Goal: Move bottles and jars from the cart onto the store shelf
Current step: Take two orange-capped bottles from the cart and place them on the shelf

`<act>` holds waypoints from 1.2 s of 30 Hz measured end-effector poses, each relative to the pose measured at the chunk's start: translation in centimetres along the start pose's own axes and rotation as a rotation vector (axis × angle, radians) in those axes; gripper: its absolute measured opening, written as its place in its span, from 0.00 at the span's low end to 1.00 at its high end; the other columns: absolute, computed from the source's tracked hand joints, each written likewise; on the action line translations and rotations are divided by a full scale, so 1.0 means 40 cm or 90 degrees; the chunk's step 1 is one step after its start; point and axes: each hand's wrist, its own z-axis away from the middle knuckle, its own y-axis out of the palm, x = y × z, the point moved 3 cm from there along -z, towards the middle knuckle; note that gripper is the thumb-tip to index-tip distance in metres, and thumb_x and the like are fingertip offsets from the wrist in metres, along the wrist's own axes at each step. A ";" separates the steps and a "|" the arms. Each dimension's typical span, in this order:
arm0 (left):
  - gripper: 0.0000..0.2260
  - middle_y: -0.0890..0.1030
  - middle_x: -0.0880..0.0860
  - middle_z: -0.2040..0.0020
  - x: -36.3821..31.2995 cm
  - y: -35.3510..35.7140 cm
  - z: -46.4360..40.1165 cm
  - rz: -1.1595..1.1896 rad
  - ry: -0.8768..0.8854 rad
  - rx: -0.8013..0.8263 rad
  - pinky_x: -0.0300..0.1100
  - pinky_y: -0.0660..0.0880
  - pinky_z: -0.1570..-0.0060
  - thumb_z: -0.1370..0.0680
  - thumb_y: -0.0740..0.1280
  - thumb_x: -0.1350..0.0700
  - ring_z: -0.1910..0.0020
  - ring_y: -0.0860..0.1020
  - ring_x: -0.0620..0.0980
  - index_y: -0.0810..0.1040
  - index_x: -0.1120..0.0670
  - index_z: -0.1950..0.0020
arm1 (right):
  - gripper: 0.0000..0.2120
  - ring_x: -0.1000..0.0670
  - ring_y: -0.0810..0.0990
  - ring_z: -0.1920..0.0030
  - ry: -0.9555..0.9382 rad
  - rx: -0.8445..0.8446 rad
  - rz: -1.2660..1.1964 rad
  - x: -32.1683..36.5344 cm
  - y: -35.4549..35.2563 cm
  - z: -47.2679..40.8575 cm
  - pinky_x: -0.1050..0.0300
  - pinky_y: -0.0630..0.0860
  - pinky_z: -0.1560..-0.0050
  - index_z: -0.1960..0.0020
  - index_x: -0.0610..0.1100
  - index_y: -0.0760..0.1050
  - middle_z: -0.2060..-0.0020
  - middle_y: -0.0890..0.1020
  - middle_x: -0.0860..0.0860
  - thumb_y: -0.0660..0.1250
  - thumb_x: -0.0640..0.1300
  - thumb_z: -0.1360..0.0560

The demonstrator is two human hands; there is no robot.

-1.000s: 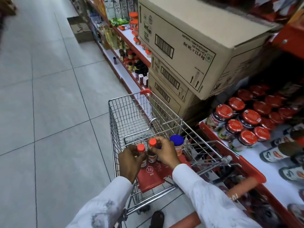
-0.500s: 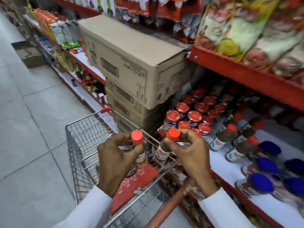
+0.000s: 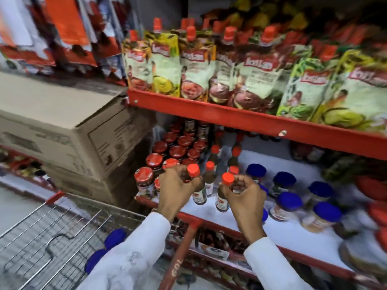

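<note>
Both hands (image 3: 178,187) (image 3: 245,197) hold bottles (image 3: 199,191) (image 3: 223,197), prob. over shelf (image 3: 293,231).

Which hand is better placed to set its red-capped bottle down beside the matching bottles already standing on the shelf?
Probably the left hand: its bottle hangs right beside the standing red-capped bottles. The right hand holds its bottle nearer the blue-lidded jars.

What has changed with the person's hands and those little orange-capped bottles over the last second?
Both hands lifted the bottles out of the cart and carried them right, over the white shelf. The left hand keeps one orange-capped bottle, the right hand the other bottle. Blue-lidded jars remain in the cart.
</note>
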 end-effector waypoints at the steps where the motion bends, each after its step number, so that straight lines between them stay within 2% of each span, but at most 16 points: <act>1: 0.03 0.85 0.45 0.67 0.007 0.025 -0.016 -0.023 0.000 0.017 0.43 0.79 0.63 0.35 0.75 0.55 0.64 0.83 0.42 0.83 0.52 0.63 | 0.10 0.54 0.84 0.61 0.018 -0.008 0.005 -0.019 0.001 -0.010 0.52 0.82 0.55 0.55 0.48 0.82 0.62 0.86 0.53 0.78 0.42 0.35; 5: 0.06 0.84 0.52 0.70 0.043 0.106 -0.056 -0.082 -0.002 0.088 0.46 0.78 0.67 0.36 0.72 0.53 0.68 0.81 0.48 0.80 0.55 0.66 | 0.07 0.50 0.85 0.61 0.051 -0.034 0.033 -0.076 0.015 -0.043 0.48 0.83 0.55 0.58 0.46 0.81 0.62 0.87 0.50 0.76 0.42 0.34; 9: 0.07 0.84 0.53 0.69 0.070 0.154 -0.066 -0.105 -0.011 0.118 0.43 0.76 0.68 0.36 0.72 0.54 0.69 0.80 0.45 0.80 0.57 0.66 | 0.05 0.49 0.85 0.60 0.066 -0.037 0.070 -0.110 0.024 -0.057 0.50 0.83 0.56 0.60 0.47 0.80 0.62 0.87 0.49 0.75 0.41 0.33; 12: 0.08 0.79 0.49 0.73 0.085 0.173 -0.064 -0.099 -0.031 0.126 0.40 0.69 0.71 0.34 0.74 0.57 0.74 0.75 0.40 0.77 0.55 0.70 | 0.06 0.51 0.83 0.60 0.092 -0.034 0.080 -0.126 0.025 -0.053 0.58 0.79 0.57 0.57 0.45 0.81 0.60 0.87 0.49 0.76 0.43 0.32; 16: 0.03 0.83 0.48 0.67 0.087 0.184 -0.065 -0.094 -0.047 0.132 0.41 0.78 0.62 0.33 0.74 0.57 0.64 0.83 0.47 0.82 0.55 0.63 | 0.06 0.55 0.81 0.63 0.116 -0.035 0.079 -0.132 0.028 -0.055 0.66 0.74 0.63 0.56 0.46 0.81 0.60 0.86 0.51 0.76 0.45 0.32; 18: 0.04 0.83 0.46 0.66 0.087 0.185 -0.067 -0.089 -0.056 0.144 0.38 0.78 0.60 0.32 0.75 0.59 0.63 0.83 0.45 0.83 0.55 0.59 | 0.07 0.55 0.82 0.62 0.122 -0.029 0.074 -0.135 0.036 -0.056 0.62 0.78 0.61 0.57 0.47 0.81 0.61 0.86 0.52 0.77 0.45 0.32; 20: 0.04 0.83 0.45 0.66 0.089 0.182 -0.068 -0.090 -0.062 0.150 0.35 0.77 0.62 0.32 0.75 0.60 0.63 0.83 0.45 0.82 0.55 0.59 | 0.08 0.55 0.83 0.62 0.115 -0.024 0.080 -0.136 0.045 -0.055 0.59 0.81 0.60 0.58 0.48 0.80 0.62 0.86 0.52 0.78 0.46 0.33; 24: 0.05 0.85 0.48 0.64 0.093 0.172 -0.069 -0.102 -0.062 0.149 0.43 0.81 0.58 0.32 0.75 0.60 0.61 0.84 0.48 0.83 0.56 0.58 | 0.09 0.57 0.82 0.63 0.106 -0.016 0.086 -0.138 0.055 -0.050 0.66 0.76 0.64 0.57 0.48 0.80 0.61 0.86 0.52 0.78 0.47 0.33; 26: 0.07 0.85 0.48 0.63 0.088 0.169 -0.063 -0.101 -0.054 0.149 0.43 0.81 0.56 0.33 0.76 0.60 0.59 0.84 0.48 0.84 0.54 0.57 | 0.11 0.55 0.82 0.62 0.107 -0.014 0.087 -0.139 0.052 -0.046 0.67 0.75 0.64 0.55 0.47 0.79 0.60 0.85 0.52 0.78 0.46 0.33; 29: 0.10 0.87 0.49 0.58 0.089 0.167 -0.055 -0.097 -0.048 0.161 0.44 0.81 0.52 0.33 0.77 0.60 0.58 0.84 0.46 0.85 0.53 0.53 | 0.15 0.50 0.84 0.57 0.101 0.013 0.110 -0.129 0.039 -0.039 0.61 0.78 0.60 0.51 0.47 0.78 0.56 0.86 0.50 0.78 0.45 0.34; 32: 0.16 0.86 0.51 0.52 0.094 0.145 -0.043 -0.094 -0.053 0.157 0.45 0.81 0.47 0.33 0.78 0.58 0.54 0.83 0.48 0.83 0.55 0.46 | 0.23 0.45 0.83 0.49 0.065 0.033 0.203 -0.097 0.010 -0.022 0.57 0.77 0.58 0.40 0.49 0.76 0.46 0.83 0.48 0.77 0.46 0.33; 34: 0.19 0.85 0.51 0.50 0.091 0.109 -0.022 -0.105 -0.042 0.147 0.44 0.80 0.45 0.32 0.78 0.57 0.53 0.81 0.47 0.81 0.54 0.41 | 0.26 0.44 0.78 0.40 -0.012 0.046 0.260 -0.068 -0.004 0.001 0.53 0.77 0.51 0.34 0.49 0.71 0.38 0.79 0.48 0.74 0.46 0.30; 36: 0.17 0.82 0.47 0.54 0.086 0.052 0.015 -0.119 -0.009 0.109 0.42 0.79 0.47 0.30 0.77 0.56 0.55 0.79 0.45 0.81 0.49 0.43 | 0.28 0.45 0.70 0.33 -0.129 0.077 0.296 -0.035 -0.003 0.038 0.51 0.76 0.41 0.30 0.48 0.67 0.32 0.74 0.49 0.71 0.47 0.28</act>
